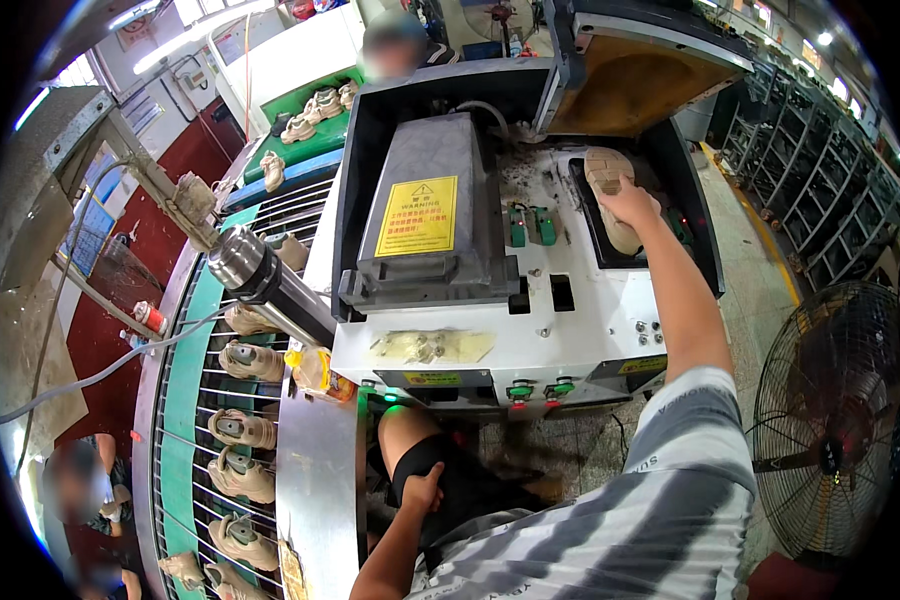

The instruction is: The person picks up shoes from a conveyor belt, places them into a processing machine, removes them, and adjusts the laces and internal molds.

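A beige shoe [610, 195] is being pressed sole-up into the black bay of a white machine [570, 320] by the right hand [630, 203], fingers closed on it. The left hand [422, 490] is being rested, curled, on the person's thigh.

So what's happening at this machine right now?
A person stands at a white press machine with its lid raised. Their right hand reaches into the open black bay on the right and rests on a beige shoe lying sole-up there. Their left hand rests low on their own thigh, holding nothing. To the left, a conveyor rack carries more beige shoes. A floor fan stands at the right.
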A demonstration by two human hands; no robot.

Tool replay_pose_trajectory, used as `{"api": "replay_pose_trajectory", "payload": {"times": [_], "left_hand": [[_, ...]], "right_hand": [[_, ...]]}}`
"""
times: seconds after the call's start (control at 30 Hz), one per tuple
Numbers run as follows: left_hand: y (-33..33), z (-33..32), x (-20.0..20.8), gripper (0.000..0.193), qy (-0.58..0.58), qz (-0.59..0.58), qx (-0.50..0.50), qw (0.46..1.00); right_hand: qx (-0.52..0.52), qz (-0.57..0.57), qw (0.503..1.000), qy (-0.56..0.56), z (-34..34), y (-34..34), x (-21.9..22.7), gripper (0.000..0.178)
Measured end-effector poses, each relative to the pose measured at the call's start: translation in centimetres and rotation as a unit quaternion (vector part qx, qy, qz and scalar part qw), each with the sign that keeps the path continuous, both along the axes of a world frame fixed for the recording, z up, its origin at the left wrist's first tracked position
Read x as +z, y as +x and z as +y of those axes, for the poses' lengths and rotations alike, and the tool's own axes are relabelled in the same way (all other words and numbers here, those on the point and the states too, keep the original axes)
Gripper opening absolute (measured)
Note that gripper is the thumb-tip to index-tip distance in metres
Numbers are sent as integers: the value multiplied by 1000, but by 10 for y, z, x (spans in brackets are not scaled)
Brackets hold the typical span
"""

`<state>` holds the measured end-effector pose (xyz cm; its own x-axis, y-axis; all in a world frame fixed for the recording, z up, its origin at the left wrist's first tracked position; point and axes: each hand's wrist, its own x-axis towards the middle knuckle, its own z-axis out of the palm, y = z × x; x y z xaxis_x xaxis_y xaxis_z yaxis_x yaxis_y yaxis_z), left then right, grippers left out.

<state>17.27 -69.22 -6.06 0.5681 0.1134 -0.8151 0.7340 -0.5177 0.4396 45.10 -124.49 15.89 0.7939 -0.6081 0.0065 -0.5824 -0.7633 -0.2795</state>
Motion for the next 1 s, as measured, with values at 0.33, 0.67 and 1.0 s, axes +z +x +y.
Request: {"api": "replay_pose_trajectory", "payload": {"times": [0.33,0.67,1.0], "left_hand": [[11,-92,3,32,-21,-333,-344,878],[60,-250,19,24,-184,-463,-356,790],[71,-99,4,36,-61,-300,-170,937]], "right_hand": [[181,-425,882,-94,13,-203,-65,25],[-303,-472,486,671,-34,-338,-169,34],[135,-173,898,381,173,-346,-278,12]]}}
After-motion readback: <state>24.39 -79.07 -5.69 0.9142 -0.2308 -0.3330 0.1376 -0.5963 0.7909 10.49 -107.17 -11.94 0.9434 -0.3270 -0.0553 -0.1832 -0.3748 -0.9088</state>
